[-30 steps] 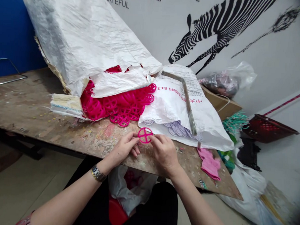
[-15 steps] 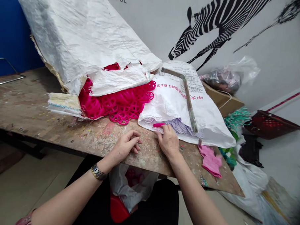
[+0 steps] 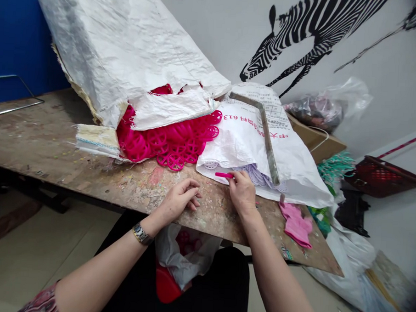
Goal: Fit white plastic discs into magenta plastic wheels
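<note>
My right hand (image 3: 242, 192) pinches a slim, bright pink stick-like piece (image 3: 223, 175) at its right end, over the mouth of a white printed sack (image 3: 229, 147). Lilac lace-like plastic pieces (image 3: 257, 173) show inside that mouth. Across the sack lies a bent flat metal bar (image 3: 269, 140), its lower end near my right hand. My left hand (image 3: 180, 201) rests at the table's front edge, fingers loosely curled and apart, nothing visible in them. Beyond it, pink wheel-like plastic rings (image 3: 170, 143) spill out of a large white woven sack (image 3: 130, 47).
A pink glove-like cloth (image 3: 296, 224) lies on the worn table (image 3: 39, 144), right of my right arm. Behind the sack are a cardboard box (image 3: 314, 140) and a plastic bag (image 3: 327, 106). Below the table edge, a white bag (image 3: 172, 260) holds pink pieces near my lap.
My right hand has shifted slightly right and now shows more of the pink stick-like piece. My left hand keeps its loose curl. The whole view has moved a little.
</note>
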A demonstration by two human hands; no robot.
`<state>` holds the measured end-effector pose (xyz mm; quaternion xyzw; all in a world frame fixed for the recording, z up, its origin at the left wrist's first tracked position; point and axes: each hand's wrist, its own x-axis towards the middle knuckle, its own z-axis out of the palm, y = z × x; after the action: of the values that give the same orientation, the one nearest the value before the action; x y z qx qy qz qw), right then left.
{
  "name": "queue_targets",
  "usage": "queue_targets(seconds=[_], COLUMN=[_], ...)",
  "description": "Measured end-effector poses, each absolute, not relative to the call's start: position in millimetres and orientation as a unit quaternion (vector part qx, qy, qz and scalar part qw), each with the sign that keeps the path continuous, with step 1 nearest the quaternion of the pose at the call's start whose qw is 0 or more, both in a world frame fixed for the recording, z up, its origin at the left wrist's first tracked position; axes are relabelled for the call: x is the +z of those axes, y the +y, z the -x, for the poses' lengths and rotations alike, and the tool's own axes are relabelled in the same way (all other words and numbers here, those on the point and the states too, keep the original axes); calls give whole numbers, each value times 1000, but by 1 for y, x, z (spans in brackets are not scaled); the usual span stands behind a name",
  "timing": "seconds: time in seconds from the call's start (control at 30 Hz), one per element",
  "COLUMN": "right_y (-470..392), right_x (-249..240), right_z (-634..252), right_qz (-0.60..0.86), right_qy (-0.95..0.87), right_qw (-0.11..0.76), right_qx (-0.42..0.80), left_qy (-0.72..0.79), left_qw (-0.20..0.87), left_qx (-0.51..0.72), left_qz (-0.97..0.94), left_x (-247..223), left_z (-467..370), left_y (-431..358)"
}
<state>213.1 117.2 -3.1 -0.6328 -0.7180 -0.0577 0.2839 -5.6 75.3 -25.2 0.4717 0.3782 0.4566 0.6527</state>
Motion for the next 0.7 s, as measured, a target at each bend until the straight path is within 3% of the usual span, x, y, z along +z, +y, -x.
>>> queue_targets(seconds=[0.17, 0.7], right_y=[89, 54], right_x=[5, -10], right_z=[-198, -178], right_qz=[476, 454], right_qy=[-762, -826], right_qw=[430, 316], right_qx=[-85, -109], left_qy=[354, 331], left_qw=[681, 709], left_qx=[440, 443], left_qz=[-466, -438], left_x=[-24, -18], left_z=[8, 12], left_y=[74, 72])
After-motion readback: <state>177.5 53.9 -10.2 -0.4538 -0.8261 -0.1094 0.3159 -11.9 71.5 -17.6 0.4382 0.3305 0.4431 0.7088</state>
